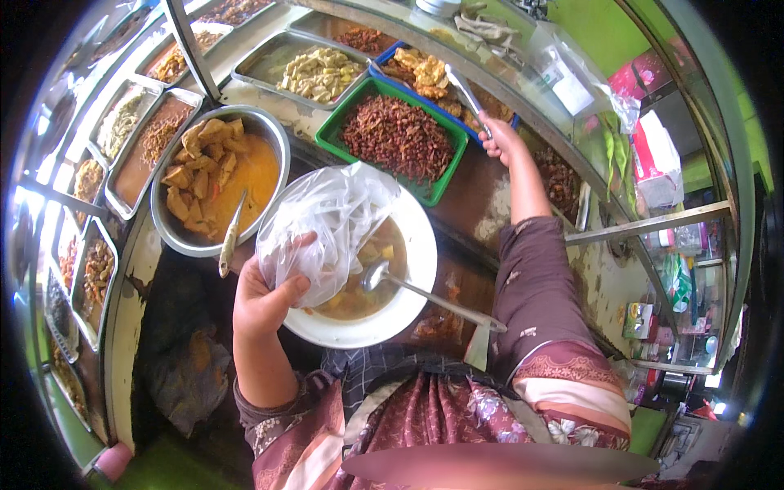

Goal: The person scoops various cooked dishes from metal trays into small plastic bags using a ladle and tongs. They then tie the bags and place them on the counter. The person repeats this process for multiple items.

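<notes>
My left hand point(269, 294) grips a clear plastic bag point(324, 226), bunched up above a white bowl point(422, 245) of brothy soup. A metal ladle point(429, 297) rests in that soup, its handle lying across the rim towards me. Reaching forward, my right hand point(501, 139) is closed around metal tongs point(465, 92). The tongs' far tips are at the fried food point(429, 72) in a blue tray point(381, 58). Whether the tips pinch a piece, I cannot tell. Below that tray stands a green basket point(438, 195) heaped with reddish-brown peanuts point(398, 138).
A steel basin point(283, 144) of tofu in orange sauce holds a spoon point(230, 239) on my left. Several metal trays of cooked food line the glass case, including one tray point(260, 64) of pale chopped vegetables. A wooden frame bar point(649, 223) crosses at right, near a tissue pack point(658, 162).
</notes>
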The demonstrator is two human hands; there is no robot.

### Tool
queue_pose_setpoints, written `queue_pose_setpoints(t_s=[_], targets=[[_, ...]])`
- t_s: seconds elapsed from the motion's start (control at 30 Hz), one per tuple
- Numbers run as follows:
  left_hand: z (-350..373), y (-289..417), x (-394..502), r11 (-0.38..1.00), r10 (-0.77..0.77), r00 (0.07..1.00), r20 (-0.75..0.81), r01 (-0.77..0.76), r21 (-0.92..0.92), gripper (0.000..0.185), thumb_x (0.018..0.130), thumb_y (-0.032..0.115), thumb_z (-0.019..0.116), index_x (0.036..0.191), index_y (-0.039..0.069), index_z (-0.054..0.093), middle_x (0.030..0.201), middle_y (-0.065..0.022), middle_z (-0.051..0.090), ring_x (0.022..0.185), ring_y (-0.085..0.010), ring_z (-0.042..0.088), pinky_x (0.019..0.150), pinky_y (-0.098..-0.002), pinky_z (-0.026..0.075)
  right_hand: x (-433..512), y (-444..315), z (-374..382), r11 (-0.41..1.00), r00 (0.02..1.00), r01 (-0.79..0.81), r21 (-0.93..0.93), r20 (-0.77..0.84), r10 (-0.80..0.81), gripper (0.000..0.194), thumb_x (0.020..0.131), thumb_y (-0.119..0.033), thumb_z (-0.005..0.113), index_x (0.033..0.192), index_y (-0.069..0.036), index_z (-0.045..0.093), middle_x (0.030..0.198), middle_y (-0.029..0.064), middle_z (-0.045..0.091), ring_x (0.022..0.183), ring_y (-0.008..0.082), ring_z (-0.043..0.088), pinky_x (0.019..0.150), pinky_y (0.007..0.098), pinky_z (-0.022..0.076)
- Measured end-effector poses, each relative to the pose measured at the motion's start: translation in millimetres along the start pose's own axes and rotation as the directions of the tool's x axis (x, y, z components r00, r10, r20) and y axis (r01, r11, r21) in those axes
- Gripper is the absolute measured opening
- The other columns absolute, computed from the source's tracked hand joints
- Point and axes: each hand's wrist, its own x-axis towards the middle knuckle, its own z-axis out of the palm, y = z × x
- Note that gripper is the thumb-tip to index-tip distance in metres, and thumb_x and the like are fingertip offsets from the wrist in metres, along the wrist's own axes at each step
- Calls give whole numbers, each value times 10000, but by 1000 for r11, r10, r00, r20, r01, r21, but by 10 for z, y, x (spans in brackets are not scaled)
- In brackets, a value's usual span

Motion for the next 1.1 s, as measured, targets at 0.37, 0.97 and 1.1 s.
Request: queue_pose_setpoints(t_s=[0.37,0.97,1.1], targets=[[112,-15,110,997,1,994,114,7,-75,468,714,-25,582,1176,-47,513,1013,-89,597,924,-153,567,863,-279,418,131,41,146,993,987,107,40,-129,-101,361,884,-422,511,969,-71,516,605,-39,412,384,29,301,330,189,215],[262,-154,348,978,-75,991,111,95,-188,540,698,-70,533,1232,-37,459,1082,-112,554,978,-195,557,891,-321,435,-336,432,-285,911,996,80,405,-70,-57,312,908,-354,496,1004,-58,517,624,-35,425,380,20,292,330,176,209],[340,-198,448,955,-57,996,61,72,-289,595,709,-75,520,1288,-14,396,1102,-117,531,984,-207,551,891,-334,438,-623,516,-288,949,984,168,266,-109,-143,306,910,-353,492,1025,-72,538,626,-40,423,376,20,281,330,182,199]])
